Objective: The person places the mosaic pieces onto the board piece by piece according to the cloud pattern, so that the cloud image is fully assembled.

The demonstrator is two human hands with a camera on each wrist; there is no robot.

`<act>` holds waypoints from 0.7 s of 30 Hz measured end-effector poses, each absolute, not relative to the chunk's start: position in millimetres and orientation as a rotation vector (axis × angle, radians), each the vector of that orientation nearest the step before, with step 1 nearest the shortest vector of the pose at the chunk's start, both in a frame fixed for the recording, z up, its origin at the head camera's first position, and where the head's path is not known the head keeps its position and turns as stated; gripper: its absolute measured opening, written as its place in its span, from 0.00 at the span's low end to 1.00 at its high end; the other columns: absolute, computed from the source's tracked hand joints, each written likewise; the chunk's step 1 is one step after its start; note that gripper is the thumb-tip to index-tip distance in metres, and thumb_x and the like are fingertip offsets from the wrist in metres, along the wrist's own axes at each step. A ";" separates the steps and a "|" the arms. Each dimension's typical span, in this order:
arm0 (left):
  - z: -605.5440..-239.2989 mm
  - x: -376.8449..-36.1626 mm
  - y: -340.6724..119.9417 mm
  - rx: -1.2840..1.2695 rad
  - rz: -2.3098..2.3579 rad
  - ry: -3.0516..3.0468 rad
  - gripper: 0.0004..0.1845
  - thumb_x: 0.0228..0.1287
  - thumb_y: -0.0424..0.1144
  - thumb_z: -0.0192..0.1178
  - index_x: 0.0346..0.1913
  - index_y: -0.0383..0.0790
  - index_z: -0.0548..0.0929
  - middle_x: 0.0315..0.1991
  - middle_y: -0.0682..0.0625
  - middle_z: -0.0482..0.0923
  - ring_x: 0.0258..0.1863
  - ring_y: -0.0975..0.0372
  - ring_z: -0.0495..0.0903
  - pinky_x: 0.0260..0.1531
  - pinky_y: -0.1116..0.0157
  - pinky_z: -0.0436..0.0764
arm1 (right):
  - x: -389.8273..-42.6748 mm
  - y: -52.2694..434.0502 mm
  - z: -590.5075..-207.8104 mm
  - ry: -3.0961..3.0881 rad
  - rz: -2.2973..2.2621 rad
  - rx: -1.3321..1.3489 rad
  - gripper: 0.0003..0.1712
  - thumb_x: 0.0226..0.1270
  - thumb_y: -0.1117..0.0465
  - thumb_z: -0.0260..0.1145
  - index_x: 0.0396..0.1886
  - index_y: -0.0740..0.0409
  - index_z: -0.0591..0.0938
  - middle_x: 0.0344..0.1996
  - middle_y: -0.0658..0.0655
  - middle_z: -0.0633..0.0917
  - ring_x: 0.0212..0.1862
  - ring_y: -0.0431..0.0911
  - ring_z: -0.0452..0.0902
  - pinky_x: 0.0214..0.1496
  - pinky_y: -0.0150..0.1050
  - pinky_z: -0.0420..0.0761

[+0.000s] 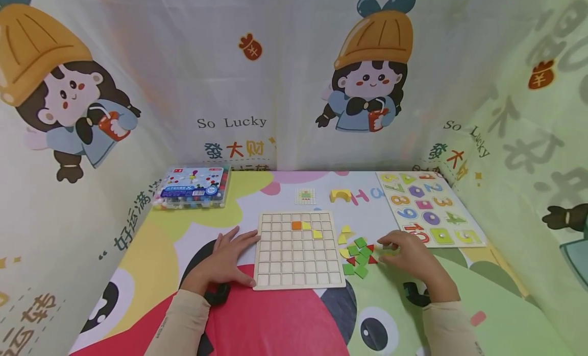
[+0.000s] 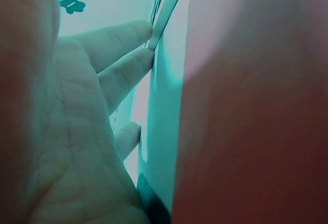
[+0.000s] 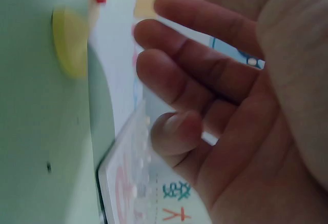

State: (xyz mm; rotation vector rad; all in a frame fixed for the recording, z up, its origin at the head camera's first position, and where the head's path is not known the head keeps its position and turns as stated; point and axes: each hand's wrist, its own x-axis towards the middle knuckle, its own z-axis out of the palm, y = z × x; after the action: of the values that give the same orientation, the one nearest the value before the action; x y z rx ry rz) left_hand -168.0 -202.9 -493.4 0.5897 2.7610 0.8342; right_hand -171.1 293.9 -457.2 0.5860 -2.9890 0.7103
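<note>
A pale wooden grid board [image 1: 298, 266] lies in the middle of the table. An orange square [image 1: 296, 225] and two yellow pieces, one [image 1: 306, 225] beside it and another [image 1: 317, 234] lower right, sit in its cells. My left hand [image 1: 219, 264] rests against the board's left side, fingers spread and fairly straight, thumb at the near corner; its fingertips [image 2: 143, 59] meet the edge in the left wrist view. Beside the small green squares [image 1: 361, 270] and red triangles [image 1: 373, 260] hovers my right hand [image 1: 411, 256], fingers loosely bent around nothing. A yellow piece [image 3: 69, 42] lies near it.
Behind the board are a small pattern card [image 1: 305, 196] and a yellow arch block [image 1: 340, 195]. A clear plastic box [image 1: 193, 187] of colourful parts stands back left. The number puzzle board [image 1: 443, 224] lies back right, close to the right hand. Printed curtains surround the table.
</note>
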 end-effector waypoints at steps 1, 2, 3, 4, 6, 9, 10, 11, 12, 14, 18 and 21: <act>-493.9 -167.9 -202.8 0.589 0.828 2.760 0.62 0.38 0.62 0.83 0.81 0.51 0.68 0.83 0.48 0.61 0.85 0.38 0.43 0.78 0.27 0.36 | -171.1 296.9 -457.8 -3.007 0.713 0.580 0.20 0.56 0.61 0.83 0.48 0.59 0.91 0.43 0.54 0.90 0.41 0.47 0.83 0.45 0.46 0.86; -494.5 -168.1 -202.6 0.587 0.825 2.761 0.62 0.38 0.62 0.83 0.81 0.51 0.68 0.83 0.48 0.60 0.85 0.39 0.43 0.78 0.27 0.36 | -171.1 299.6 -458.5 -3.025 0.715 0.577 0.20 0.56 0.61 0.83 0.48 0.59 0.91 0.42 0.54 0.90 0.41 0.46 0.83 0.45 0.46 0.86; -494.9 -168.3 -202.4 0.587 0.826 2.762 0.62 0.38 0.62 0.83 0.81 0.51 0.68 0.83 0.48 0.60 0.85 0.39 0.43 0.78 0.27 0.36 | -171.2 302.1 -459.2 -3.044 0.717 0.580 0.20 0.55 0.61 0.83 0.48 0.60 0.91 0.42 0.54 0.90 0.41 0.46 0.83 0.45 0.46 0.86; -495.1 -168.4 -202.5 0.587 0.826 2.761 0.62 0.39 0.62 0.83 0.81 0.51 0.68 0.83 0.48 0.60 0.85 0.39 0.43 0.78 0.27 0.35 | -171.1 304.3 -459.8 -3.066 0.724 0.581 0.20 0.55 0.61 0.84 0.48 0.60 0.91 0.42 0.53 0.91 0.41 0.45 0.83 0.44 0.45 0.85; -495.9 -169.1 -202.5 0.589 0.830 2.762 0.62 0.39 0.62 0.83 0.81 0.51 0.68 0.83 0.48 0.60 0.85 0.38 0.43 0.78 0.27 0.35 | -171.5 307.8 -461.5 -3.098 0.729 0.575 0.20 0.54 0.61 0.84 0.48 0.59 0.92 0.42 0.52 0.91 0.40 0.44 0.82 0.43 0.44 0.85; -496.9 -170.9 -202.8 0.583 0.822 2.756 0.62 0.39 0.62 0.83 0.82 0.52 0.67 0.84 0.49 0.60 0.85 0.39 0.42 0.78 0.28 0.34 | -173.6 310.5 -464.2 -3.104 0.734 0.591 0.18 0.54 0.63 0.84 0.46 0.58 0.93 0.40 0.51 0.92 0.40 0.44 0.83 0.43 0.44 0.85; -497.4 -171.5 -203.0 0.579 0.819 2.753 0.62 0.39 0.62 0.83 0.82 0.52 0.67 0.84 0.49 0.59 0.85 0.40 0.41 0.78 0.28 0.34 | -174.1 311.0 -465.2 -3.099 0.736 0.596 0.16 0.54 0.63 0.84 0.45 0.57 0.93 0.39 0.51 0.92 0.40 0.44 0.83 0.44 0.45 0.86; -497.7 -172.0 -202.9 0.574 0.816 2.750 0.63 0.39 0.62 0.83 0.82 0.52 0.67 0.84 0.50 0.59 0.85 0.40 0.41 0.79 0.29 0.34 | -174.6 311.3 -466.3 -3.093 0.738 0.602 0.15 0.55 0.64 0.83 0.44 0.57 0.93 0.39 0.51 0.92 0.40 0.45 0.84 0.45 0.46 0.86; -498.0 -172.6 -202.6 0.573 0.816 2.747 0.63 0.38 0.62 0.83 0.82 0.52 0.67 0.84 0.50 0.59 0.85 0.40 0.41 0.79 0.28 0.34 | -175.0 311.4 -467.4 -3.089 0.737 0.603 0.14 0.55 0.65 0.83 0.43 0.57 0.93 0.38 0.51 0.92 0.40 0.45 0.85 0.46 0.47 0.87; -497.4 -173.2 -202.5 0.563 0.818 2.741 0.63 0.38 0.62 0.83 0.82 0.53 0.67 0.84 0.50 0.59 0.86 0.41 0.41 0.79 0.29 0.33 | -175.9 311.0 -467.1 -3.084 0.736 0.613 0.13 0.56 0.65 0.83 0.43 0.58 0.94 0.38 0.52 0.93 0.41 0.47 0.86 0.47 0.49 0.87; -497.0 -173.5 -202.6 0.567 0.821 2.740 0.63 0.38 0.62 0.84 0.82 0.53 0.67 0.84 0.50 0.59 0.85 0.40 0.41 0.79 0.29 0.34 | -176.7 310.0 -467.2 -3.111 0.722 0.569 0.15 0.58 0.63 0.82 0.45 0.59 0.93 0.39 0.52 0.92 0.41 0.45 0.85 0.46 0.47 0.87; -497.1 -173.5 -202.9 0.570 0.803 2.747 0.63 0.39 0.62 0.83 0.82 0.53 0.66 0.84 0.50 0.59 0.85 0.40 0.41 0.79 0.29 0.34 | -176.6 310.3 -466.5 -3.124 0.723 0.555 0.16 0.58 0.62 0.82 0.46 0.59 0.93 0.40 0.53 0.92 0.41 0.45 0.85 0.46 0.47 0.86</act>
State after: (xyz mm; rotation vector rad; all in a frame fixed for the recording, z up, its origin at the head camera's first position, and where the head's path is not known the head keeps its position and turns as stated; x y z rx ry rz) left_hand -173.5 -202.9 -497.1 0.5704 2.7472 0.8029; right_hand -176.6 310.3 -466.5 0.5555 -3.1245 0.7227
